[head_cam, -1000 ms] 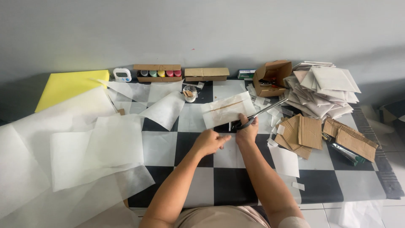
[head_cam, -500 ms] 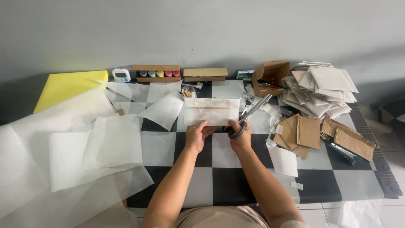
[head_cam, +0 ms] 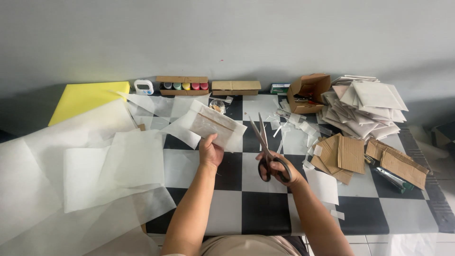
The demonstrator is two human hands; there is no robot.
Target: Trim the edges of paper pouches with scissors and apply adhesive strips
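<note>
Head view. The left hand point(head_cam: 210, 152) is closed on the lower edge of a white packet point(head_cam: 216, 127), thumb on the front face. The packet is raised above the checkered table point(head_cam: 256, 208), tilted, a brown strip showing through its wrapper. The right hand point(head_cam: 279, 169) is closed through the handles of the scissors point(head_cam: 266, 150); the blades point up and away, slightly parted, just right of the packet and not touching it.

Risks, as judged from this position:
- The packet is pinched at one edge only. It may twist or sag if the blades meet it, giving a crooked cut.
- The left thumb lies near the packet edge that faces the blades. A cut taken close to the hand could nick it.
- The loose paper sheets point(head_cam: 113, 166) at left overlap and hang off the table edge; an elbow could drag them off.

Packages, by place:
- Back edge, left: a yellow board point(head_cam: 87, 97), then a small white timer point(head_cam: 143, 87).
- Back edge, centre: a brown tray of coloured jars point(head_cam: 183, 86), then a flat brown box point(head_cam: 235, 86).
- Back edge, right: a small green-and-white box point(head_cam: 279, 88) and an open carton point(head_cam: 308, 88).
- Far right: a stack of white packets point(head_cam: 367, 102).
- In front of the stack: cardboard pieces point(head_cam: 343, 154).
- Between scissors and carton: white offcuts point(head_cam: 294, 125).
</note>
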